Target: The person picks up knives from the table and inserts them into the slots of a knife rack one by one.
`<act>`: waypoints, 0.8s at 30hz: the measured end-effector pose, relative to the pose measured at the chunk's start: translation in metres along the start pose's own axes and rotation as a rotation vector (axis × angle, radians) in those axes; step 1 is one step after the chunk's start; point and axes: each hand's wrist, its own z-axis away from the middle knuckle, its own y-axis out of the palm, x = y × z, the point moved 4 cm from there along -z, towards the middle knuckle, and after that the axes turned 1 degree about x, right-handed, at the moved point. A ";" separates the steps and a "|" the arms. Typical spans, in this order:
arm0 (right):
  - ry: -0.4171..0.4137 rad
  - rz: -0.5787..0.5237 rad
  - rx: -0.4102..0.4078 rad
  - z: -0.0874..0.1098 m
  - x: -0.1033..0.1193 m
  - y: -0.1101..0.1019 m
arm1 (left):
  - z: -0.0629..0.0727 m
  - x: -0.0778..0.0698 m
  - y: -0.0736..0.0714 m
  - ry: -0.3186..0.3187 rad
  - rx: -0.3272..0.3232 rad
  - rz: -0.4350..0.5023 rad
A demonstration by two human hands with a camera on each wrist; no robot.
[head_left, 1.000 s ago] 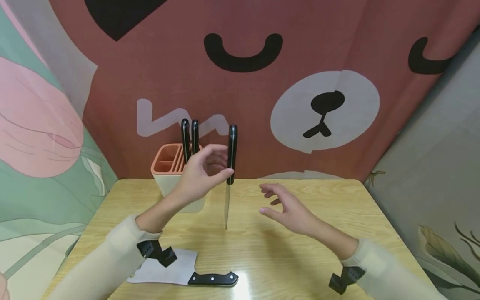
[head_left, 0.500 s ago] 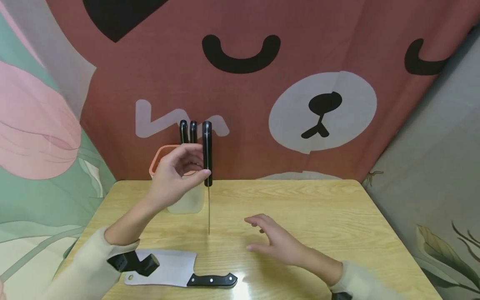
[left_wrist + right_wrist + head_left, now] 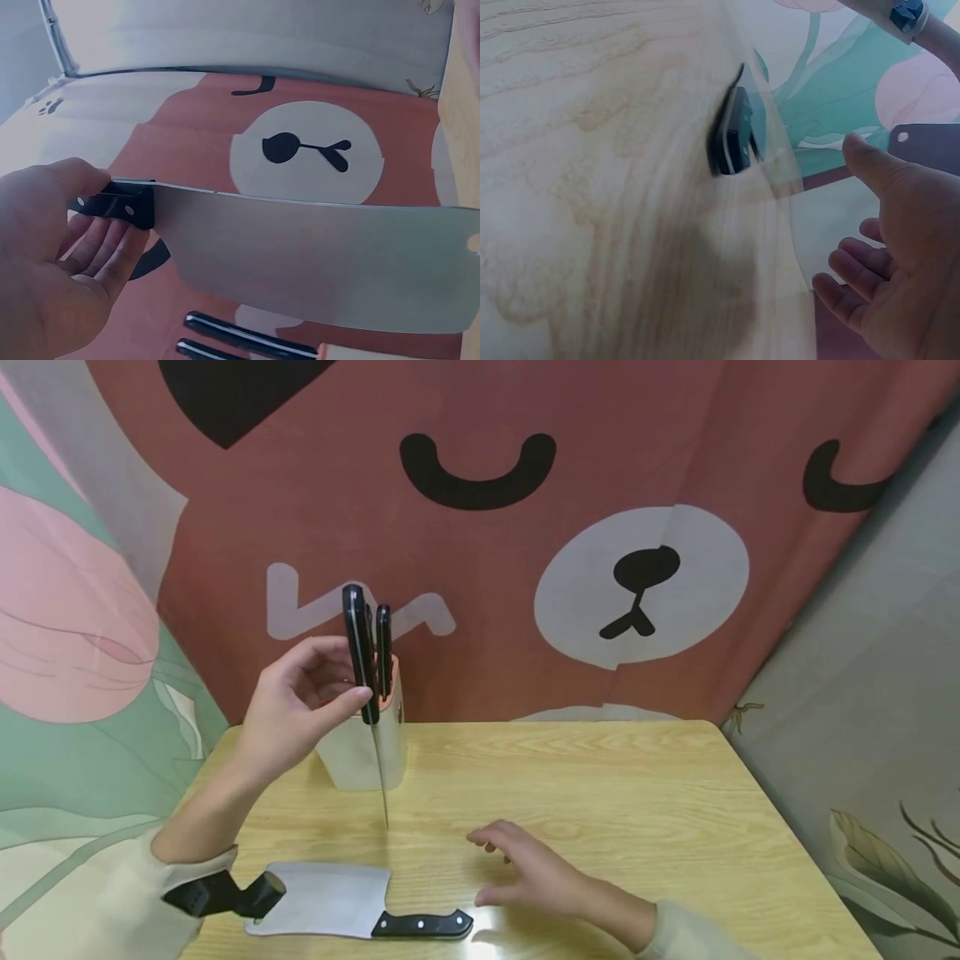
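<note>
The right hand (image 3: 534,872), thumb and fingers spread, hovers over the table (image 3: 570,777) near a cleaver (image 3: 326,897) lying flat. Farther off, the left hand (image 3: 291,710) pinches a second cleaver (image 3: 322,259) by its black handle, blade downward, before a white knife holder (image 3: 352,764) with two black-handled knives (image 3: 385,635) in it. Behind is printed red cloth (image 3: 480,568).

Knife block (image 3: 352,766) partly hidden behind left hand (image 3: 291,710) and held knife (image 3: 358,639). Left wrist: lower stored knife (image 3: 204,350) cut by bottom edge. Right wrist: lying cleaver (image 3: 736,139) blurred.
</note>
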 end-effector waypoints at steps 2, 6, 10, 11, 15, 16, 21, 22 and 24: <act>-0.022 0.018 0.007 -0.001 0.000 0.005 | 0.000 -0.003 -0.004 -0.005 -0.006 0.009; -0.057 0.038 0.018 -0.004 -0.002 0.014 | -0.002 -0.008 -0.013 -0.009 -0.024 0.005; -0.062 0.068 0.049 -0.006 -0.004 0.026 | -0.004 -0.012 -0.022 -0.007 -0.063 0.030; -0.061 0.074 0.058 -0.006 -0.005 0.029 | -0.005 -0.013 -0.024 -0.004 -0.072 0.041; -0.065 0.115 0.077 -0.006 -0.007 0.040 | -0.011 -0.016 -0.033 0.004 -0.127 0.094; -0.068 0.126 0.078 -0.006 -0.007 0.043 | -0.013 -0.016 -0.034 0.004 -0.142 0.099; -0.082 0.162 0.079 -0.006 -0.008 0.051 | -0.018 -0.018 -0.043 -0.006 -0.206 0.115; -0.085 0.169 0.078 -0.006 -0.008 0.052 | -0.020 -0.018 -0.044 -0.004 -0.212 0.117; -0.098 0.182 0.078 -0.007 -0.008 0.052 | -0.023 -0.018 -0.046 -0.002 -0.223 0.129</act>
